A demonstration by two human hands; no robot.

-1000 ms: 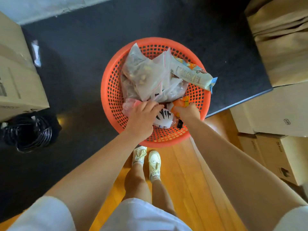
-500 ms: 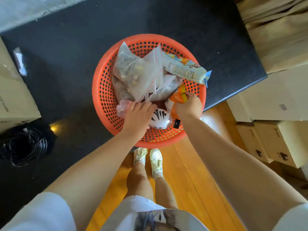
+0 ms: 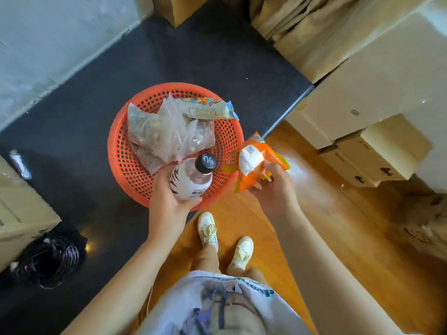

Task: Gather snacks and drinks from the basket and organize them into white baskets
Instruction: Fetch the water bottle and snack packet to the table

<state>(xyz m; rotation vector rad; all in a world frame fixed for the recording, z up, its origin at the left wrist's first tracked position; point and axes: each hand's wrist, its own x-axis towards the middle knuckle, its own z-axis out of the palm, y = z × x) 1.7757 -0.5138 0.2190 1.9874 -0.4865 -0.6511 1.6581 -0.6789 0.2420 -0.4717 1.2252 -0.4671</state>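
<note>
Now your left hand grips the bottle above the orange basket; your right hand, just beside it, pinches an orange snack packet.

One camera only, worn on the head, and it's looking almost straight down past the person's own chest and legs. The wide lens bends everything at the edges: the wall at upper left curves away, the cardboard boxes at right lean outward. Both forearms reach up from the bottom corners into the middle of the frame, so the left hand and the right hand sit close under the lens. The orange basket lies just above centre, down on the dark mat, farther off than the hands. White shoes stand directly below on the wooden floor. No second view shares the scene.
</note>
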